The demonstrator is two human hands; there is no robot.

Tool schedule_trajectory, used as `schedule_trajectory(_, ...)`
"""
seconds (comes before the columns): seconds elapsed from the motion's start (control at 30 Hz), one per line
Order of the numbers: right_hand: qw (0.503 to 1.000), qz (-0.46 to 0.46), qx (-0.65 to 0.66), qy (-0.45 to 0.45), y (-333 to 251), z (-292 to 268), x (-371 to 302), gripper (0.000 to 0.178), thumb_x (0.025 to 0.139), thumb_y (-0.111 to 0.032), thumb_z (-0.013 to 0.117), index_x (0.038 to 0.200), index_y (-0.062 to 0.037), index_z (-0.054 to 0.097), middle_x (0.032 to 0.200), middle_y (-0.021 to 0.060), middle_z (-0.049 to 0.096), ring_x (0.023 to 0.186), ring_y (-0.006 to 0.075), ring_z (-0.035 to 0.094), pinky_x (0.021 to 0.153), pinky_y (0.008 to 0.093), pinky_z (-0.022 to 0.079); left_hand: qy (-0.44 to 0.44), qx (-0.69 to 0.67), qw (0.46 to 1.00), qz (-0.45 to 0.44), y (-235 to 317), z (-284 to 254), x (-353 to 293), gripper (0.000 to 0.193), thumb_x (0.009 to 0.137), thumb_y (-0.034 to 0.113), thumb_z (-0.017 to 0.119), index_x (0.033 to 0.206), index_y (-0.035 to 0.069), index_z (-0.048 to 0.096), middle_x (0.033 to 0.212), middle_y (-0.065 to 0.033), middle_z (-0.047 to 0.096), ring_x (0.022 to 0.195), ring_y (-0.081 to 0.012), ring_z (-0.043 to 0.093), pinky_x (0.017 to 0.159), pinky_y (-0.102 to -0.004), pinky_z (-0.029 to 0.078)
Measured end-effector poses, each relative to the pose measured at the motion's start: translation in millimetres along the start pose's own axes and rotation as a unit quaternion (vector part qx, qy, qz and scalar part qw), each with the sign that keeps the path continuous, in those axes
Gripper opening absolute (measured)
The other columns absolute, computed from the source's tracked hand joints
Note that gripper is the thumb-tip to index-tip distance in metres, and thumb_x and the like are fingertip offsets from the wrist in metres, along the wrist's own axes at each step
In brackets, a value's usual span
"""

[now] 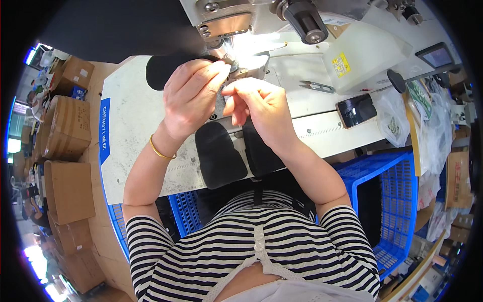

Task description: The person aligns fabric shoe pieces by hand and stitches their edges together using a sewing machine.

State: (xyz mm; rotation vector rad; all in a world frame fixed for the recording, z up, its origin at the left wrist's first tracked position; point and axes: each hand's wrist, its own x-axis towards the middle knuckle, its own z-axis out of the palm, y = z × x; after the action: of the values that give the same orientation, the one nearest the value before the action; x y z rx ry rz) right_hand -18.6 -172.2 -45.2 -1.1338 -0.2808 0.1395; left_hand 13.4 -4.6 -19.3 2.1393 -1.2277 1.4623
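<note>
My left hand (190, 98), with a gold bangle at the wrist, is raised just below the lit needle area of a sewing machine (226, 25). Its fingertips are pinched together, and whatever is between them is too small to tell. Close beside it on the right, my right hand (261, 105) is closed with curled fingers; anything in it is hidden. Two black rounded pads (220, 155) (260, 151) lie at the table's near edge, below my hands. Another black piece (157, 73) shows behind my left hand.
On the white machine table (131, 126) to the right lie thread snips (318, 86) and a phone (356, 109). A blue crate (387, 211) stands by my right side. Cardboard boxes (68, 191) are stacked at the left, and a plastic bag (393, 118) lies at the right.
</note>
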Motion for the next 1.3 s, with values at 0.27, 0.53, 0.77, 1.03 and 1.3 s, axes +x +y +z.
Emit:
schedule_trajectory(0.27, 0.999, 0.029, -0.021, -0.020, 2.3, -6.1, -9.7, 0.021, 0.098, -0.012, 0.052, 0.093, 0.0010, 0.068, 0.070, 0.0065, 0.067, 0.055, 0.0062, 0.057, 0.052, 0.0211, 0.047, 0.005, 0.052, 0.999, 0.010, -3.3, 7.3, -0.4, 0.033, 0.056, -0.002, 0.068, 0.089, -0.003, 0.069, 0.090, -0.0077, 0.066, 0.083, -0.0232, 0.064, 0.068, -0.0327, 0.054)
schedule_trajectory(0.53, 0.998, 0.044, -0.035, -0.025, 4.8, -5.7, -10.3, 0.022, 0.098, -0.012, 0.052, 0.091, -0.0002, 0.069, 0.070, 0.0052, 0.068, 0.055, 0.0049, 0.056, 0.051, 0.0198, 0.046, -0.027, 0.070, 0.997, -0.035, 11.3, 7.9, 5.8, 0.034, 0.055, 0.002, 0.068, 0.089, -0.002, 0.068, 0.085, -0.0076, 0.060, 0.076, -0.0220, 0.059, 0.061, -0.0320, 0.051)
schedule_trajectory(0.77, 0.997, 0.050, -0.049, -0.027, 7.9, -10.1, -14.1, 0.021, 0.098, -0.013, 0.052, 0.091, -0.0015, 0.069, 0.069, 0.0039, 0.068, 0.054, 0.0044, 0.056, 0.049, 0.0193, 0.042, -0.007, 0.095, 0.995, -0.004, -2.6, 8.0, -11.4, 0.032, 0.068, 0.001, 0.070, 0.101, -0.001, 0.069, 0.099, -0.0088, 0.064, 0.092, -0.0232, 0.062, 0.076, -0.0338, 0.053)
schedule_trajectory(1.03, 0.997, 0.022, -0.072, -0.002, 2.8, 3.6, -15.2, 0.021, 0.099, -0.016, 0.056, 0.100, 0.0011, 0.068, 0.082, 0.0038, 0.069, 0.067, 0.0066, 0.062, 0.059, 0.0203, 0.049, -0.116, 0.052, 0.991, 0.028, -33.6, -36.4, -25.1, 0.034, 0.072, -0.003, 0.064, 0.105, -0.004, 0.069, 0.107, -0.0152, 0.070, 0.091, -0.0263, 0.069, 0.076, -0.0342, 0.057)
schedule_trajectory(1.3, 0.995, -0.029, -0.091, 0.001, 5.1, 7.4, -26.3, 0.016, 0.098, -0.011, 0.055, 0.097, 0.0012, 0.065, 0.068, -0.0031, 0.054, 0.063, 0.0011, 0.046, 0.054, 0.0222, 0.041, -0.162, 0.080, 0.982, -0.053, 49.3, -44.3, 19.4, 0.037, 0.064, 0.000, 0.067, 0.100, 0.001, 0.073, 0.089, -0.0046, 0.064, 0.065, -0.0145, 0.057, 0.052, -0.0253, 0.045)
